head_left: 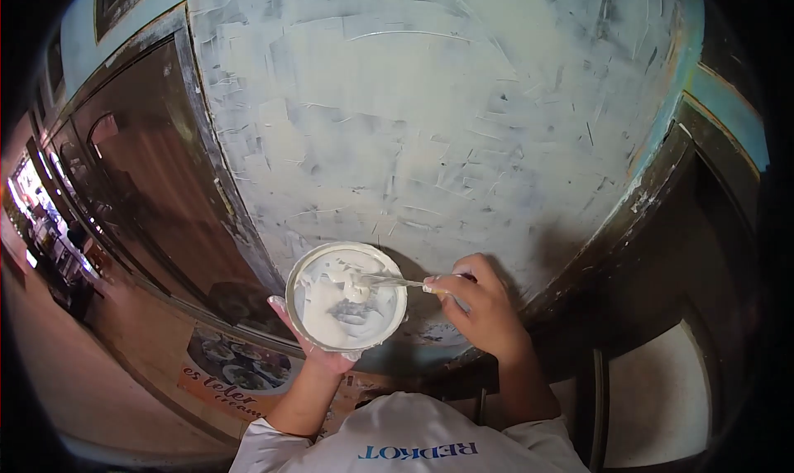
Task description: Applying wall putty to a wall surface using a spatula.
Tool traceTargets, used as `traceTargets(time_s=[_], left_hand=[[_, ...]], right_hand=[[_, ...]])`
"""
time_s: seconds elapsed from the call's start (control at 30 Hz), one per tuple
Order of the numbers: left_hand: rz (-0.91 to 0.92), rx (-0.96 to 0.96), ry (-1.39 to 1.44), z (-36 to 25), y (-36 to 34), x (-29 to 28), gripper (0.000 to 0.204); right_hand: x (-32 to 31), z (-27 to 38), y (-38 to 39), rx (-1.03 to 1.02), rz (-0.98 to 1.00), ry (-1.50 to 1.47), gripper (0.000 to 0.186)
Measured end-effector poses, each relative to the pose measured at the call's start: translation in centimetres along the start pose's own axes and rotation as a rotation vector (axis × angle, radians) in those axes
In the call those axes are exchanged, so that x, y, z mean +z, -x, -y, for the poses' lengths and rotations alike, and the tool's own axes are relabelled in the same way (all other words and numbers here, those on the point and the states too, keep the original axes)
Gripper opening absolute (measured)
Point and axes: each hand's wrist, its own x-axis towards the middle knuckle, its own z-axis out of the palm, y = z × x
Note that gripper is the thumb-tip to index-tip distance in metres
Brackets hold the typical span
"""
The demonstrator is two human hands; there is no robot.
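My left hand (324, 353) supports a round, pale container (346, 250) from beneath and the side, with white smears on its fingers. Thick white paste (327, 303) coats the inside of the container. My right hand (480, 303), to the right of it, is closed on a slim tool (397, 281), perhaps a putty knife; its metal end reaches over the rim into a lump of the paste. In front of me is a wall (430, 109) covered in uneven white and grey patches with scraped marks.
Dark-framed doorways (141, 167) flank the wall, with pale blue trim (728, 117) at the right. A printed food banner (227, 361) lies low at the left. A bright opening (37, 192) shows at far left, and a pale panel (653, 390) stands at lower right.
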Motion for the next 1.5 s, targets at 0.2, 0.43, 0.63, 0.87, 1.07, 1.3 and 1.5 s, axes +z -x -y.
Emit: traceTargets(time_s=[0.2,0.43,0.63,0.87,1.07,1.3,1.5], left_hand=[[-0.14,-0.068,0.262,0.1,-0.1,0.4,0.09],[-0.154,-0.098,0.281,0.0,-0.8,0.4,0.091],[-0.164,-0.124,0.295,-0.2,-1.0,0.5,0.092],[-0.171,-0.167,0.306,-0.4,-2.4,0.6,0.093],[-0.182,-0.194,0.318,-0.7,-2.5,0.4,0.094],[-0.218,-0.233,0.328,-0.5,-3.4,0.9,0.095],[-0.246,-0.258,0.337,-0.7,-3.4,0.7,0.096]], right_hand=[[-0.3,0.1,-0.7,0.025,-0.014,0.001,0.035],[-0.5,-0.8,-0.6,0.063,-0.044,-0.015,0.036],[-0.5,-1.6,-0.1,-0.044,-0.113,0.05,0.039],[-1.5,-2.2,-0.8,-0.002,-0.445,0.219,0.045],[-1.5,-2.6,-1.3,0.069,-0.507,0.176,0.04],[-1.4,-3.3,-1.2,0.178,-0.501,0.211,0.039],[-1.7,-4.1,0.8,0.136,-0.488,0.239,0.039]])
